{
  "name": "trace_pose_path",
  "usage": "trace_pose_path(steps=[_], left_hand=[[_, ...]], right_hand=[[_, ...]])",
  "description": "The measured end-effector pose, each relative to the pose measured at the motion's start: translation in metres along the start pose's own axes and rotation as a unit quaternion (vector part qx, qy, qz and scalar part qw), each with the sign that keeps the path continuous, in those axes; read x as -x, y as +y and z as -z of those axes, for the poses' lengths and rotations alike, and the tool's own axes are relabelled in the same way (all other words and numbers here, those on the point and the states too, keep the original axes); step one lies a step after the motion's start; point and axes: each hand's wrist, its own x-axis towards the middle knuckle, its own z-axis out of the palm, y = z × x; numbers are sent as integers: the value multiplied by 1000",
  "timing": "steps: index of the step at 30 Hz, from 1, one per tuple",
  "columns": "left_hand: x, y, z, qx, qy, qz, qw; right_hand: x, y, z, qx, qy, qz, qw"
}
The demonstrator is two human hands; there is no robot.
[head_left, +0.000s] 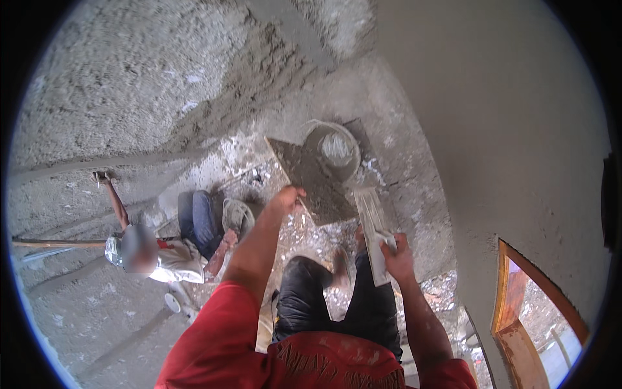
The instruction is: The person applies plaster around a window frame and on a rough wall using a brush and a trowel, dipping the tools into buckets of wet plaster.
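My left hand grips the near left edge of a flat mortar board, its fingers partly hidden beneath. Wet grey mortar covers most of the board. My right hand is closed around the handle of a long rectangular plastering trowel. The trowel's blade points away from me, smeared with grey mortar, close to the board's right corner. Just beyond the board stands a round bucket with something pale inside, partly covered by the board in this view.
A co-worker crouches at the left, one hand against the rough wall, near another bucket. Smooth grey plaster covers the right wall, which has a wood-framed opening. Rubble litters the floor around my legs.
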Motion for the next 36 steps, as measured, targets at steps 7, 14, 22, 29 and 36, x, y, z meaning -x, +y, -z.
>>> trace_pose_path(steps=[7, 14, 22, 29, 36], left_hand=[[-23, 71, 1, -41, -21, 9, 999], [-65, 48, 29, 111, -96, 7, 989], [-31, 48, 27, 149, -53, 23, 987], [24, 80, 45, 165, 8, -80, 983], [29, 80, 30, 117, 9, -79, 990]], right_hand=[[-73, -52, -29, -16, 45, -104, 993], [-118, -150, -18, 10, -81, -226, 971], [-154, -223, -41, 65, -288, -217, 930], [-165, -198, -78, 28, -265, -167, 949], [-223, -72, -132, 43, -202, -78, 975]])
